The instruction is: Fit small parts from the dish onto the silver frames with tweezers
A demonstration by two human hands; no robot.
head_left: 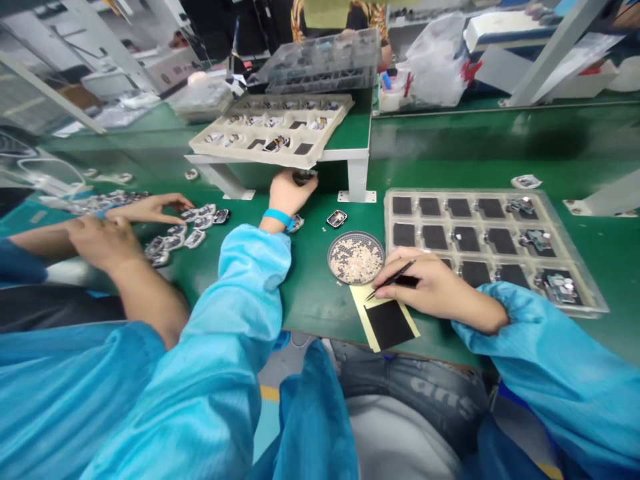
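Tweezers point(395, 276) sit in the right hand point(425, 283); the left hand point(290, 195) holds a dark casing point(304, 177); parts point(560, 288) mainly occupy the lower tray's point(465, 193) right column, dark pads point(477, 274) elsewhere.

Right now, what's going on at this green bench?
The person in blue sleeves holds thin black tweezers in the right hand, tips at a yellow paper strip carrying a black rectangle. Their left hand, stretched forward, grips a small dark part. A round grey dish of beige pieces sits between the hands; a pale plastic compartment tray lies to the right. At left, a co-worker's hand is near small white-rimmed parts.
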